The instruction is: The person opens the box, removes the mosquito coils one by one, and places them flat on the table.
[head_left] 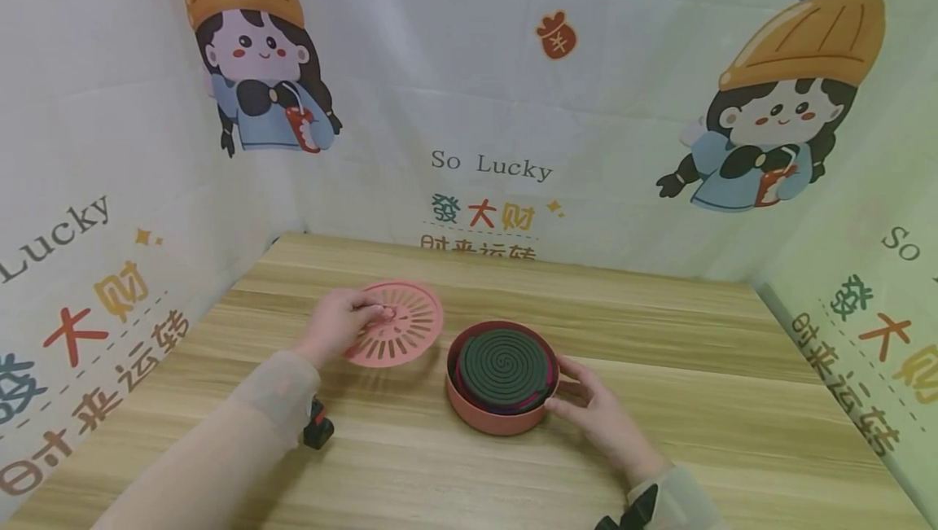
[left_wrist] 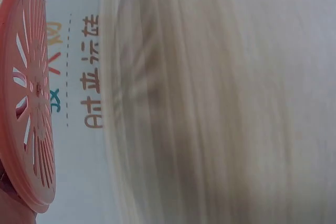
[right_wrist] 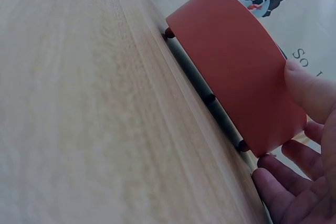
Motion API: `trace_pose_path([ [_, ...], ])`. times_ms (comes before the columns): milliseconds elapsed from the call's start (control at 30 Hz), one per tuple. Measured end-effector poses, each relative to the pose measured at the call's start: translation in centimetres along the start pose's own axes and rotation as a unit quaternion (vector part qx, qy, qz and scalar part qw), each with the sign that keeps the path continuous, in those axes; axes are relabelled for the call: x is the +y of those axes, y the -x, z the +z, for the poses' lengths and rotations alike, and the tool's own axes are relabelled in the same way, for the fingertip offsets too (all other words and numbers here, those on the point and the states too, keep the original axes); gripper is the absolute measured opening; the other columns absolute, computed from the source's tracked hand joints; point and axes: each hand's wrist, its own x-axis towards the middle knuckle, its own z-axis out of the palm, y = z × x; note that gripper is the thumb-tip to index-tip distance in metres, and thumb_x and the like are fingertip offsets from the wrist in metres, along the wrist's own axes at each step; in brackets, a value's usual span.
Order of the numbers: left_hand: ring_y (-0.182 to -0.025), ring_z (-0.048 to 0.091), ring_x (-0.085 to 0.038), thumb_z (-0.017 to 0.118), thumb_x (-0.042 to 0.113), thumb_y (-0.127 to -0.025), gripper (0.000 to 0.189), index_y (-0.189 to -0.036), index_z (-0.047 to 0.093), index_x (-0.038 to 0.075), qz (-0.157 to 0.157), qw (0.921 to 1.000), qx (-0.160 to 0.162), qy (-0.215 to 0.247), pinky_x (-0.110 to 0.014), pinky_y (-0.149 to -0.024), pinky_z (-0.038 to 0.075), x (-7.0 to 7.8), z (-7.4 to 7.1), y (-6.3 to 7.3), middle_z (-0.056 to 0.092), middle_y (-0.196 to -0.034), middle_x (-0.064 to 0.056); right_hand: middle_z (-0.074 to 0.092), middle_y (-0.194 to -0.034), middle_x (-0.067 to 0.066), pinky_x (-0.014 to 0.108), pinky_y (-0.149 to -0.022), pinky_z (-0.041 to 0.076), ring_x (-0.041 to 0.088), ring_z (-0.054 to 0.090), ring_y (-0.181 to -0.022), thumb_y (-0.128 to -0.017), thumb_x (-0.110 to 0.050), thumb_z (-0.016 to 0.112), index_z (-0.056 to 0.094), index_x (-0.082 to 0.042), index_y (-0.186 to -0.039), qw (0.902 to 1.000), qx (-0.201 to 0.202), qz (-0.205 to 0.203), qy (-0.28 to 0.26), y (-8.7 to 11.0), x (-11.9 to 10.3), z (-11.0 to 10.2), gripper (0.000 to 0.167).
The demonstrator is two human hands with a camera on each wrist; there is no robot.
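My left hand (head_left: 339, 325) pinches the small knob at the centre of a pink slotted lid (head_left: 412, 320) and holds it above the table, left of a round box. Side-on, the lid (left_wrist: 32, 98) shows its rim and cut-out slots in the left wrist view. The mosquito coil box (head_left: 500, 424), coral-red and without a cover, stands on little feet. Dark green mosquito coils (head_left: 504, 363) lie stacked in it, with a magenta edge showing underneath. Around the box's right side is my right hand (head_left: 604, 418), its thumb (right_wrist: 310, 90) against the wall and fingers curled beside it.
Both things are over a wood-grain table (head_left: 703, 400). A pale printed cloth (head_left: 484, 90) with cartoon figures and lettering hangs behind it and along both sides. Each wrist carries a black camera mount (head_left: 318, 426).
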Motion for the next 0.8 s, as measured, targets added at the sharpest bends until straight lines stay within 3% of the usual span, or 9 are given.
trace_pose_path([
  [200,-0.086,0.061,-0.020,0.062,0.017,-0.095,0.018,-0.099,0.074,0.005,0.003,0.9993,0.008,-0.035,-0.029,-0.069,0.049,-1.2,-0.5,-0.2,0.068,-0.100,-0.011,0.040,-0.146,0.017,0.047,-0.105,0.043,0.035,0.048,-0.127,-0.087,-0.016,0.072,0.038,-0.009,-0.146,0.9999,0.008,0.001,0.014,-0.1,0.0,0.0,0.068],
  [467,-0.088,0.061,-0.022,0.063,0.016,-0.093,0.016,-0.094,0.076,0.007,0.000,0.9986,-0.011,-0.051,-0.036,-0.078,0.051,-3.3,-1.0,-0.3,0.070,-0.095,-0.008,0.040,-0.146,0.018,0.044,-0.102,0.045,0.032,0.051,-0.123,-0.088,-0.017,0.071,0.038,-0.011,-0.146,0.9999,0.003,0.001,0.011,0.0,-0.1,-0.1,0.067],
  [667,-0.100,0.060,-0.026,0.063,0.019,-0.094,0.017,-0.098,0.075,0.008,-0.036,0.9975,-0.038,-0.047,-0.046,-0.092,0.049,-4.2,-1.0,-0.3,0.069,-0.105,-0.010,0.040,-0.146,0.018,0.044,-0.102,0.045,0.033,0.051,-0.123,-0.088,-0.016,0.071,0.038,-0.010,-0.146,1.0000,-0.001,-0.001,0.007,-0.1,0.2,-0.2,0.067],
  [800,-0.099,0.058,-0.026,0.063,0.021,-0.094,0.018,-0.098,0.075,0.009,-0.052,0.9960,-0.046,-0.056,-0.046,-0.091,0.047,-4.5,-1.1,-0.3,0.067,-0.107,-0.011,0.037,-0.149,0.017,0.043,-0.104,0.044,0.034,0.049,-0.125,-0.088,-0.015,0.070,0.035,-0.009,-0.147,0.9999,-0.011,-0.003,-0.001,-0.2,0.4,-0.3,0.069],
])
